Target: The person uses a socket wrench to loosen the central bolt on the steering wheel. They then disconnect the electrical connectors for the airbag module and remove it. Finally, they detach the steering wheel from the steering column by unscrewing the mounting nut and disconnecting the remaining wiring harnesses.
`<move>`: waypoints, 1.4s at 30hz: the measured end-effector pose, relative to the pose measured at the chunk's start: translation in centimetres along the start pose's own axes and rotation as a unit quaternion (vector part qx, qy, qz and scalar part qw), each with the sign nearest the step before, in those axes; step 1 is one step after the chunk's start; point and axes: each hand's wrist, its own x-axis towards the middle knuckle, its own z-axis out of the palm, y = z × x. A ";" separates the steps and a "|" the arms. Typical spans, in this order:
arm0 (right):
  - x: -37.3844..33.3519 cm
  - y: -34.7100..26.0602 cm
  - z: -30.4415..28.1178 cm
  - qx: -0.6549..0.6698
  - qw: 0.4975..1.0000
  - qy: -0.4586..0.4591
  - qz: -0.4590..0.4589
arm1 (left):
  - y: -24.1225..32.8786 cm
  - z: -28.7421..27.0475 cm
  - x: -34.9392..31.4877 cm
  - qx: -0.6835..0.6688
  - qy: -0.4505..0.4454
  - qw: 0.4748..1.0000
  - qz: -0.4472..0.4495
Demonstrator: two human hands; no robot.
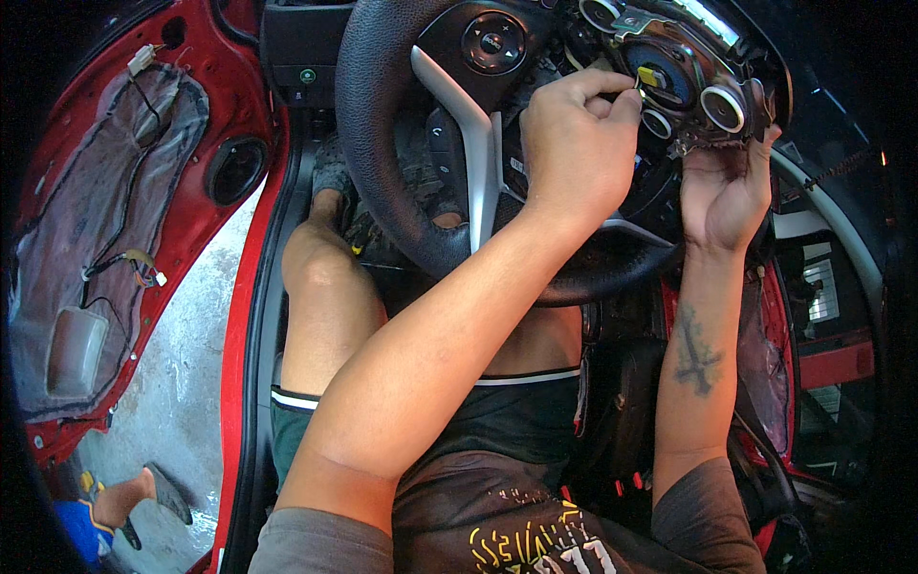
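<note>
The left hand (583, 143) pinches a small part (641, 94) (too tiny to name); the right hand (722, 201) grips the dash unit (696, 69).

Black steering wheel (368, 143) left of the grip, stripped red door (222, 72) well beyond it
Near the grip, on its left, are the wheel's silver spoke (481, 167) and round button pad (493, 44); farther left, a dark switch panel (306, 81) bears a small green light. Well left of the grip, the door shows wrinkled film (57, 230), a round speaker (237, 170), a white connector (142, 60), a wiring harness (143, 268) and a grey box-like pocket (76, 351). Pale floor (215, 297) shows between door and red sill (234, 421). Far below and left of the grip is another person's leg (120, 497) with a dark shoe (172, 495). Right of the grip runs a dark coiled cord (830, 172).
</note>
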 end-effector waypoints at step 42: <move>0.0 0.3 -0.4 0.026 1.000 0.010 0.002 | 0.6 -0.6 -1.2 -0.366 0.062 0.897 -0.239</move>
